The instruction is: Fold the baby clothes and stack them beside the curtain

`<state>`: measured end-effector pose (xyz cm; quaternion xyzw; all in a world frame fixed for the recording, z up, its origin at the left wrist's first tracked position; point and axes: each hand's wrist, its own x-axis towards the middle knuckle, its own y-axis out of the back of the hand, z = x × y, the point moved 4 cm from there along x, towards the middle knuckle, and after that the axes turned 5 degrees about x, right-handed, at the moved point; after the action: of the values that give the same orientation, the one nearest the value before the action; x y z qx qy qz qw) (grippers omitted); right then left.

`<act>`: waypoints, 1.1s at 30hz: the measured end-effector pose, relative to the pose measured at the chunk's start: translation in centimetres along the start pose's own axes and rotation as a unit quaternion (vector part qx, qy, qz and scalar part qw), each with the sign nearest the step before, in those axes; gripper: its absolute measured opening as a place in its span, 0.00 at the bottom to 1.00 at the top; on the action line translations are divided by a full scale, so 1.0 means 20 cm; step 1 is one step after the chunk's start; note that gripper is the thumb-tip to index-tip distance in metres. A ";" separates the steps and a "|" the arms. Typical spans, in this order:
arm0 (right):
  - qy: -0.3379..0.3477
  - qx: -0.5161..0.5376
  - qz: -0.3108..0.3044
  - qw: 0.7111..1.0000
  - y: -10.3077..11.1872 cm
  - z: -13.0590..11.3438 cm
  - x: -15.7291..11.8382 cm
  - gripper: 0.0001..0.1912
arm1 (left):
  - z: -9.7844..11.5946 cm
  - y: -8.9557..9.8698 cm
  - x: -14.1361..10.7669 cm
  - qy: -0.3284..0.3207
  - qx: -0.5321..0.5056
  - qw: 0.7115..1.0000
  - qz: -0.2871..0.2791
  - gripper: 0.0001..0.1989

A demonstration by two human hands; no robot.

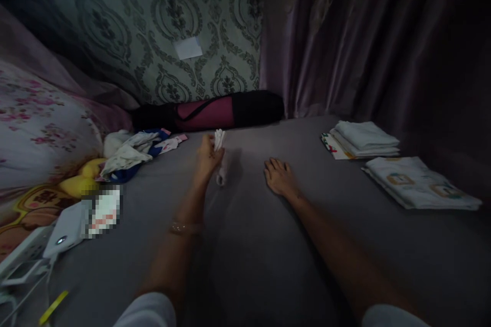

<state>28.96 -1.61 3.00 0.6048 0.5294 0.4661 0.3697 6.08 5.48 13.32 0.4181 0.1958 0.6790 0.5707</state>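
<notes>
My left hand (210, 157) is closed around a small white cloth piece (220, 139) over the middle of the grey sheet (249, 225). The cloth is bunched above the fingers, and a narrow end hangs below them. Whether it is a sock or another small garment, I cannot make out. To the right, my right hand (281, 178) lies palm down on the sheet with its fingers spread, holding nothing. A stack of folded white cloths (366, 138) and a folded patterned cloth (418, 184) lie farther right.
A crumpled heap of clothes (132, 153) lies at the left, near a yellow plush toy (80, 179). Closer in are a white device (71, 227), a power strip (30, 250) and cables. A black and maroon bag (207, 112) runs along the wall; curtains (318, 36) hang at right.
</notes>
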 end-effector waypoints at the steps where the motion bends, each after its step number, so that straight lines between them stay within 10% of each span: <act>1: 0.000 0.003 0.000 1.000 0.00 0.00 0.00 0.28 | 0.05 0.02 -0.01 -0.041 0.045 0.998 0.008 0.22; 9: 0.001 0.013 0.002 1.000 0.02 -0.01 -0.01 0.27 | 0.23 -0.25 -0.20 -0.044 0.248 0.960 -0.118 0.16; 16: -0.002 0.013 0.009 1.000 0.01 0.00 0.00 0.27 | 0.35 -0.36 -0.24 -0.040 0.244 0.962 -0.114 0.14; 24: 0.019 0.006 -0.001 1.000 0.04 -0.01 -0.02 0.25 | 0.18 -0.42 -0.12 -0.002 0.134 0.986 -0.098 0.16; 33: 0.058 0.011 -0.040 0.997 0.02 -0.02 -0.02 0.24 | 0.10 -0.55 -0.19 -0.189 0.118 0.969 -0.109 0.18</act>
<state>28.71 -2.17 3.43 0.5591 0.5790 0.4795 0.3496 14.46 4.52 4.97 0.5789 0.2078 0.4936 0.6149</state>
